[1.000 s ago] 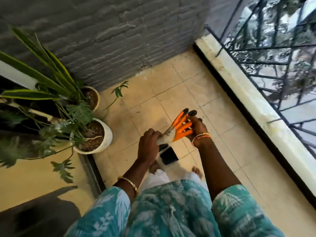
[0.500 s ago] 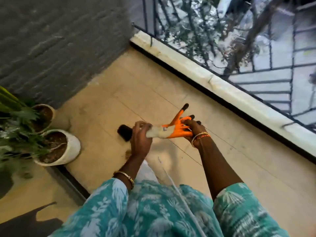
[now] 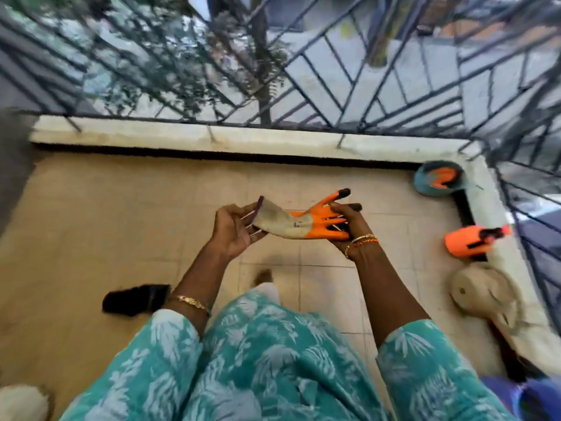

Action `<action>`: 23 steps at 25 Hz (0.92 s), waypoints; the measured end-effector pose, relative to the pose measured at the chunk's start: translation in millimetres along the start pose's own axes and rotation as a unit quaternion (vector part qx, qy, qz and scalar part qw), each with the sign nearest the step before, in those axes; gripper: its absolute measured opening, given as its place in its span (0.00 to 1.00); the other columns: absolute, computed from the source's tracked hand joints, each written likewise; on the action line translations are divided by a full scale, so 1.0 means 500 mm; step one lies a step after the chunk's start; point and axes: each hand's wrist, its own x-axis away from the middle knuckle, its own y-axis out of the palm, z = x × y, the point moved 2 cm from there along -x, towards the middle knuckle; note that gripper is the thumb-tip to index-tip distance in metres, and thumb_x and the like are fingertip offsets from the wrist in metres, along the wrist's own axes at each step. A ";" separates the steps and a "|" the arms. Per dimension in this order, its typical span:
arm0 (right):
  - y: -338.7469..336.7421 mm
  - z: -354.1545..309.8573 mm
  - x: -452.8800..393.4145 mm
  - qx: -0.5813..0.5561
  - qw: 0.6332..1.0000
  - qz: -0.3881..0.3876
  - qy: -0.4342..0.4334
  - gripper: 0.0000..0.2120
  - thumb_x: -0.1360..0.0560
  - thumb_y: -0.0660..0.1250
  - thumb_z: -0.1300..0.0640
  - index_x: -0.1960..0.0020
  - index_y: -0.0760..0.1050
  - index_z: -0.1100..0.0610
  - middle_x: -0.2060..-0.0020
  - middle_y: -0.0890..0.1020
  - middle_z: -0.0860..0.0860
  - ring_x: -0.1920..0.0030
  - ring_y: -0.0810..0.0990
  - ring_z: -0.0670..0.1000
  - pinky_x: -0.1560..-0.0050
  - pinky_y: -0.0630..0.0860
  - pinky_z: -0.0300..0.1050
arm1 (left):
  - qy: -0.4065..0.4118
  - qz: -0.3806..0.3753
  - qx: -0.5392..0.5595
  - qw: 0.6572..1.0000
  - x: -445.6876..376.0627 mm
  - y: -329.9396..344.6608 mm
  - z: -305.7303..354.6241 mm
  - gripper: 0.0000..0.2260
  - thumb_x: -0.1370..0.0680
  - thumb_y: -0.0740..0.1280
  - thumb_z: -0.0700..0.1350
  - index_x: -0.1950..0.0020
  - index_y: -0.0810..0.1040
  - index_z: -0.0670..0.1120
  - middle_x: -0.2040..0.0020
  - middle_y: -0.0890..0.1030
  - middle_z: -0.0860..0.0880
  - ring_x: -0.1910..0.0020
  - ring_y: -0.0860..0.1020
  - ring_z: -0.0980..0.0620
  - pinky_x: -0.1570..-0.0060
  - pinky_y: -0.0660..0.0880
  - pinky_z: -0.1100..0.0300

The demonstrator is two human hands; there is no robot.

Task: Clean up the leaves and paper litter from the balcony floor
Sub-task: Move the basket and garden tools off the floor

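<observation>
Our left hand (image 3: 233,230) pinching the grey cuff of an orange glove (image 3: 299,223), our right hand (image 3: 349,226) gripping its fingers, glove stretched between them above the balcony floor (image 3: 106,214), second orange glove (image 3: 469,241) by the floor's right edge, no leaves or paper litter that we can make out.

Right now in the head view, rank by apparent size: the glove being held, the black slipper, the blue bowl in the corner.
1. glove, clearly largest
2. black slipper and blue bowl: too alike to rank.
</observation>
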 end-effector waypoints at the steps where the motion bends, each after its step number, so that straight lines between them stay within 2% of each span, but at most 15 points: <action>1: -0.026 -0.033 -0.009 -0.007 1.000 0.009 -0.015 0.04 0.23 0.63 0.59 0.50 0.76 0.56 0.59 0.81 0.54 0.62 0.83 0.50 0.71 0.78 0.40 | -0.025 -0.007 -0.020 0.999 -0.028 0.043 -0.007 0.11 0.25 0.58 0.45 0.54 0.78 0.42 0.61 0.82 0.45 0.58 0.78 0.47 0.56 0.75 0.53; 3: -0.078 -0.098 -0.028 -0.018 0.999 0.030 -0.036 0.03 0.23 0.63 0.59 0.51 0.76 0.56 0.62 0.82 0.54 0.65 0.83 0.49 0.72 0.77 0.40 | -0.045 -0.010 -0.117 0.992 -0.093 0.129 -0.029 0.12 0.21 0.62 0.49 0.55 0.78 0.42 0.60 0.80 0.44 0.61 0.77 0.49 0.63 0.77 0.57; 5: -0.136 -0.173 -0.056 -0.028 0.996 0.064 -0.056 0.02 0.24 0.64 0.59 0.53 0.75 0.56 0.66 0.83 0.52 0.67 0.83 0.49 0.74 0.76 0.39 | -0.023 -0.017 -0.226 0.974 -0.173 0.224 -0.054 0.04 0.21 0.65 0.41 0.51 0.78 0.42 0.55 0.79 0.43 0.62 0.77 0.51 0.72 0.76 0.64; 7: -0.195 -0.241 -0.092 -0.044 0.992 0.096 -0.069 0.04 0.25 0.66 0.58 0.51 0.77 0.56 0.59 0.83 0.54 0.62 0.84 0.50 0.72 0.77 0.41 | -0.014 -0.031 -0.281 0.959 -0.242 0.309 -0.073 0.03 0.22 0.66 0.37 0.51 0.78 0.44 0.57 0.80 0.46 0.63 0.78 0.53 0.75 0.75 0.67; 9: -0.250 -0.306 -0.117 -0.044 0.986 0.136 -0.083 0.11 0.27 0.69 0.59 0.45 0.76 0.56 0.51 0.82 0.55 0.55 0.82 0.52 0.68 0.78 0.43 | -0.025 -0.047 -0.301 0.952 -0.297 0.391 -0.091 0.05 0.22 0.65 0.36 0.54 0.77 0.45 0.60 0.81 0.48 0.65 0.79 0.53 0.74 0.75 0.66; 10: -0.278 -0.337 -0.127 -0.049 0.983 0.151 -0.094 0.13 0.28 0.69 0.59 0.44 0.76 0.56 0.50 0.82 0.55 0.54 0.82 0.53 0.68 0.79 0.43 | -0.036 -0.064 -0.312 0.947 -0.320 0.437 -0.099 0.05 0.21 0.65 0.36 0.55 0.76 0.45 0.59 0.81 0.47 0.64 0.79 0.52 0.73 0.77 0.65; 13: -0.361 -0.408 -0.149 -0.066 0.975 0.184 -0.102 0.10 0.27 0.68 0.62 0.47 0.77 0.54 0.58 0.84 0.52 0.58 0.82 0.51 0.68 0.79 0.43 | -0.057 -0.079 -0.381 0.919 -0.386 0.557 -0.131 0.06 0.21 0.64 0.38 0.56 0.75 0.47 0.57 0.78 0.47 0.61 0.77 0.51 0.66 0.77 0.60; 18: -0.514 -0.547 -0.199 -0.111 0.965 0.210 -0.107 0.08 0.25 0.63 0.64 0.53 0.77 0.54 0.67 0.84 0.49 0.64 0.82 0.49 0.69 0.79 0.40 | -0.066 -0.101 -0.482 0.868 -0.502 0.776 -0.230 0.05 0.21 0.66 0.42 0.56 0.75 0.50 0.53 0.78 0.47 0.57 0.76 0.50 0.65 0.73 0.59; 21: -0.622 -0.661 -0.246 -0.140 0.961 0.217 -0.096 0.03 0.25 0.65 0.58 0.54 0.77 0.54 0.60 0.83 0.51 0.57 0.80 0.52 0.63 0.79 0.45 | -0.067 -0.100 -0.487 0.865 -0.562 0.915 -0.314 0.05 0.20 0.66 0.43 0.56 0.74 0.50 0.51 0.77 0.47 0.57 0.76 0.51 0.65 0.73 0.59; 23: -0.691 -0.743 -0.274 -0.140 0.963 0.215 -0.079 0.03 0.25 0.65 0.55 0.54 0.77 0.53 0.55 0.81 0.50 0.55 0.78 0.51 0.64 0.78 0.44 | -0.061 -0.074 -0.481 0.871 -0.590 0.998 -0.362 0.05 0.20 0.66 0.43 0.56 0.74 0.50 0.50 0.77 0.46 0.55 0.75 0.50 0.64 0.73 0.58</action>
